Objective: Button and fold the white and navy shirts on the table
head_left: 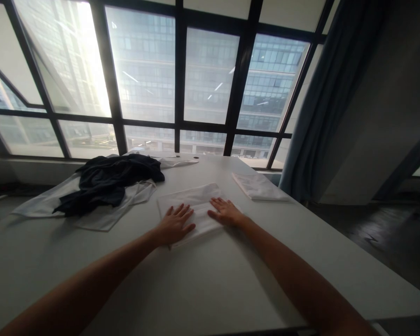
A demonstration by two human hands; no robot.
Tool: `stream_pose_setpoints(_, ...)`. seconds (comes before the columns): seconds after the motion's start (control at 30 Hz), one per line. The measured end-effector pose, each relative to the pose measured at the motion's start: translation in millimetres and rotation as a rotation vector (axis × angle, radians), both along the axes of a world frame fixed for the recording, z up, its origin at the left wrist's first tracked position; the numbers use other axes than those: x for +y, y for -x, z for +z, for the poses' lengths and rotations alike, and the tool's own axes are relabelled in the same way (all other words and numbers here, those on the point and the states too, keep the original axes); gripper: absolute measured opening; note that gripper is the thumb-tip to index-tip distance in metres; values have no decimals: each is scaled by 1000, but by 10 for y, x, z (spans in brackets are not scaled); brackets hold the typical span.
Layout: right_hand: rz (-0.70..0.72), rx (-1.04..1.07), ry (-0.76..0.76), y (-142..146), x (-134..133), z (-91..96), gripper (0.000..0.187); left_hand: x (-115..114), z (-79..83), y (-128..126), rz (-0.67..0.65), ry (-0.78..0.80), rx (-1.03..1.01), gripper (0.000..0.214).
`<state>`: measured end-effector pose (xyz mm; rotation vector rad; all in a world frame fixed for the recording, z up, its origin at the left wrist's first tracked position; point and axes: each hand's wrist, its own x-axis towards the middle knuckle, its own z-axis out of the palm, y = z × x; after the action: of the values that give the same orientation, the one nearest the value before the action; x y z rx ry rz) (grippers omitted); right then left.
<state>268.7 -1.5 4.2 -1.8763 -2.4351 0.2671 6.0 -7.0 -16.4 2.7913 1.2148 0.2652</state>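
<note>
A folded white cloth (192, 198) lies flat on the white table (210, 275) in front of me. My left hand (175, 225) rests on its near left part, fingers spread and flat. My right hand (225, 211) presses on its right side, fingers also stretched out. Neither hand grips anything.
A dark crumpled garment (112, 182) lies on pale cloths (45, 203) at the left of the table. Another folded white cloth (259, 186) sits at the far right edge. A large window (147, 79) stands behind, and a grey curtain (322, 107) hangs to the right.
</note>
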Motion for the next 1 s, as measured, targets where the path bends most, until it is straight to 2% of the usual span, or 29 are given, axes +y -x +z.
stream_pose_setpoints(0.13,-190,-6,17,-286,115,-11,72,2,44,40,-7,28,26,70)
stream_pose_setpoints(0.23,-263,-13,-74,-308,110,21,62,-15,74,47,-42,31,22,69)
stream_pose_setpoints(0.3,-223,-8,-201,-187,75,64,58,-24,95,55,-104,32,2,68)
stream_pose_setpoints(0.4,-42,31,-321,128,25,86,57,-51,131,59,-244,46,-19,66)
stream_pose_setpoints(0.5,117,51,-226,359,23,16,58,-100,160,49,-384,66,-49,66)
stream_pose_setpoints(0.57,133,51,-143,345,58,-42,59,-129,169,43,-415,81,-63,66)
stream_pose_setpoints(0.63,73,31,-97,189,116,-76,62,-146,170,46,-403,97,-56,67)
stream_pose_setpoints(0.77,-171,-16,-44,-290,253,-83,67,-147,168,60,-379,115,-30,67)
stream_pose_setpoints(0.87,-313,12,-5,-544,304,-96,69,-135,163,61,-383,117,-32,67)
stream_pose_setpoints(0.93,-365,25,-36,-624,296,-99,66,-114,154,59,-387,123,-38,67)
stream_pose_setpoints(1.0,-387,6,-144,-634,258,-75,61,-71,146,70,-379,128,-39,67)
